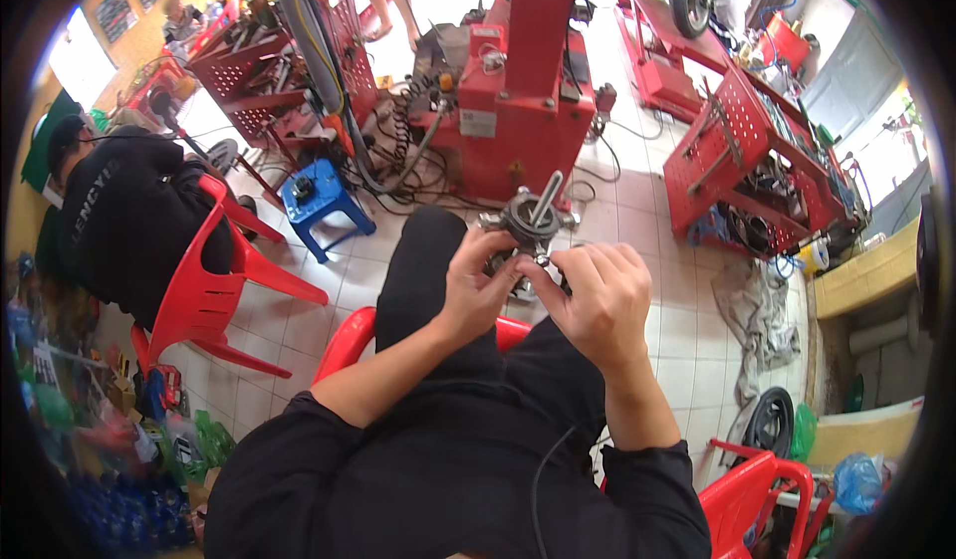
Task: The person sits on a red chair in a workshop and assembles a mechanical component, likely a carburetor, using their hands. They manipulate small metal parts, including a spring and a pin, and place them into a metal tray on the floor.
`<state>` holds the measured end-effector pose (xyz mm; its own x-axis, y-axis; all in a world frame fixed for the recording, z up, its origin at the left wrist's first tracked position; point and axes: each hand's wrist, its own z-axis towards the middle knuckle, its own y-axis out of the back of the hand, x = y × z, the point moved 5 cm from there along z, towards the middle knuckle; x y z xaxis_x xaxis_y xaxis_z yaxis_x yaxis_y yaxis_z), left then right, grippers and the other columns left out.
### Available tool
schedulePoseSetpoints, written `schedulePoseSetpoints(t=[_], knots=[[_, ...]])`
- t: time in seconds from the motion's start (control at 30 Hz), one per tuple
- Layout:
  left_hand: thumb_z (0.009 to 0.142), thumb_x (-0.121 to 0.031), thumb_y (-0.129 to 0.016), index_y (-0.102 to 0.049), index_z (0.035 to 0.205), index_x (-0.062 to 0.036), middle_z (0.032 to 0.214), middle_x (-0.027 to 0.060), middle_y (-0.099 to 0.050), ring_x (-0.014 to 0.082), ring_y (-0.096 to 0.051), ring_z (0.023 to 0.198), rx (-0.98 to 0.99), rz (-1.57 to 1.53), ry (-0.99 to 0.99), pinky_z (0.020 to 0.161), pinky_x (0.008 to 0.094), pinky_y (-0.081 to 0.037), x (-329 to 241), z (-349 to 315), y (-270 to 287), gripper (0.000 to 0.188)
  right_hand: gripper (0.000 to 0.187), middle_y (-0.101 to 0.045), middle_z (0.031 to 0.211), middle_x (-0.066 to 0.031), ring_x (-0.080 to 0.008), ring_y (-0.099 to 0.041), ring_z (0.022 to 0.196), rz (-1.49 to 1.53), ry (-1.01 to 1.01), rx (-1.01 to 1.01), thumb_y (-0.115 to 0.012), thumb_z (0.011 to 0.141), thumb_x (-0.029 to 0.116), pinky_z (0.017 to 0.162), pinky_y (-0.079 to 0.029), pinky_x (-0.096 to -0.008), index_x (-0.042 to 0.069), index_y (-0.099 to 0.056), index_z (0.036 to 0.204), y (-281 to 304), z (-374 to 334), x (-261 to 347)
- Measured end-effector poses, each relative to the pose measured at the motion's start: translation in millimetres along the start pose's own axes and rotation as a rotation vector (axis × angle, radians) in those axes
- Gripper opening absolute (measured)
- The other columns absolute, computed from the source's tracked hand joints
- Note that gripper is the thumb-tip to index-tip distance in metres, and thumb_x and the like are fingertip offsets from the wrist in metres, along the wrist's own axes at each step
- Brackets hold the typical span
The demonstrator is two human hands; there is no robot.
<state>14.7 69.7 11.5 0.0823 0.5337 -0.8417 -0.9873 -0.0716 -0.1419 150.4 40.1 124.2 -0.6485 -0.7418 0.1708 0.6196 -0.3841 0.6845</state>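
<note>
A round grey metal machine part with stubby lugs at its sides is held up in front of my knees. A bright rod stands up out of its ring-shaped top, tilted to the right. My left hand has its fingers curled round the part's near left side. At the near right edge, my right hand is closed, thumb and fingers pinched at a small shiny fitting on the part. The two thumbs almost meet there. My fingers hide the part's underside.
A red machine with a column stands ahead. On the left are a blue stool and a person in black on a red chair. Red tool carts flank the machine; a grey cloth lies on the right floor.
</note>
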Motion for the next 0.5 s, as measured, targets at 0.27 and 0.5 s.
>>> schedulePoseSetpoints(t=[0.27, 0.5], knots=[[0.073, 0.007, -0.068, -0.062, 0.093, 0.0002, 0.111, 0.014, -0.055, 0.0242, -0.054, 0.103, 0.029, 0.075, -0.166, 0.088, 0.0337, -0.043, -21, 9, -2, 0.022, 0.018, -0.052, 0.061, -0.002, -0.0177, -0.053, 0.053, 0.065, 0.211, -0.158, -0.071, 0.071, 0.009, 0.051, -0.041, -0.0294, 0.004, -0.057, 0.081, -12, 0, 3], [0.073, 0.004, -0.069, -0.063, 0.091, 0.0005, 0.114, 0.0174, -0.054, 0.0251, -0.056, 0.101, -0.005, 0.023, -0.191, 0.083, 0.0337, -0.047, -22, 5, 5, 0.019, 0.02, -0.054, 0.064, -0.0025, -0.0155, -0.054, 0.054, -0.029, 0.125, -0.069, -0.073, 0.071, 0.015, 0.047, -0.039, -0.0274, 0.005, -0.058, 0.08, -3, -3, 7]])
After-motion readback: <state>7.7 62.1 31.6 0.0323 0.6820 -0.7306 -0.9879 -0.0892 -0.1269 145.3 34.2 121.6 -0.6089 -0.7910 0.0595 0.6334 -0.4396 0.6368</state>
